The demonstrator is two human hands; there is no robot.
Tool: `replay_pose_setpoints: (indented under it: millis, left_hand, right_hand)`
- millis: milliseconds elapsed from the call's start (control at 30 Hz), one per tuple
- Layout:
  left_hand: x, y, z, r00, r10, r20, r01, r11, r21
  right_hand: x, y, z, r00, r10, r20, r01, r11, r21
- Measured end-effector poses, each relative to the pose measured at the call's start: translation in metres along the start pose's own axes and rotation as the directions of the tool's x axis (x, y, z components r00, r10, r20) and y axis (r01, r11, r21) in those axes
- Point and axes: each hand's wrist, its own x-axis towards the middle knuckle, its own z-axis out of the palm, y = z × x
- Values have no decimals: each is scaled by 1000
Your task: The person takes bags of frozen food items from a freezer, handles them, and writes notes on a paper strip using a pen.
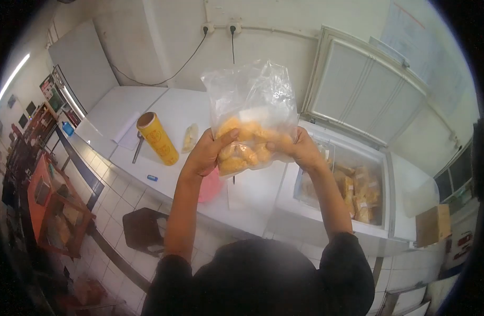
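Note:
Between both hands I hold up a clear plastic bag (247, 158) with several orange-yellow lumps of food in its lower part. The bag's upper part is loose and crinkled, and a white patch shows inside or on it. My left hand (208, 152) grips the bag's left side, thumb pressed on the front. My right hand (301, 150) grips the right side in the same way. Behind and below the bag, a pink round thing (210, 187) is partly hidden on the white table (189, 184).
Left on the table are a yellow roll (160, 142), a dark-handled tool (138, 147), a small blue item (152, 178) and a pale packet (190, 138). To the right, a chest freezer (300, 197) stands open with bagged food (360, 189) inside. A dark stool (144, 229) is below.

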Motion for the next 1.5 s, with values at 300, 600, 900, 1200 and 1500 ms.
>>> replay_pose_setpoints:
  millis: [300, 600, 900, 1200, 1500]
  left_hand:
    - [10, -5, 1, 999, -42, 35, 49, 970, -239]
    - [-13, -13, 22, 989, -31, -144, 59, 979, 196]
    - [-116, -98, 45, 905, -128, -406, 153, 988, 31]
    - [-240, -150, 52, 621, -695, -362, 591, 719, -367]
    - [-321, -153, 23, 568, -736, -367, 654, 675, -341]
  right_hand:
    - [7, 5, -23, 999, -36, 28, 33, 997, 74]
    - [-4, 19, -34, 992, -66, 107, 66, 998, 1]
    - [-58, 109, 4, 985, 129, 114, -138, 988, 70]
    - [-138, 206, 39, 672, 617, 410, -716, 684, 143]
    - [-146, 197, 94, 604, 587, 540, -690, 723, -14]
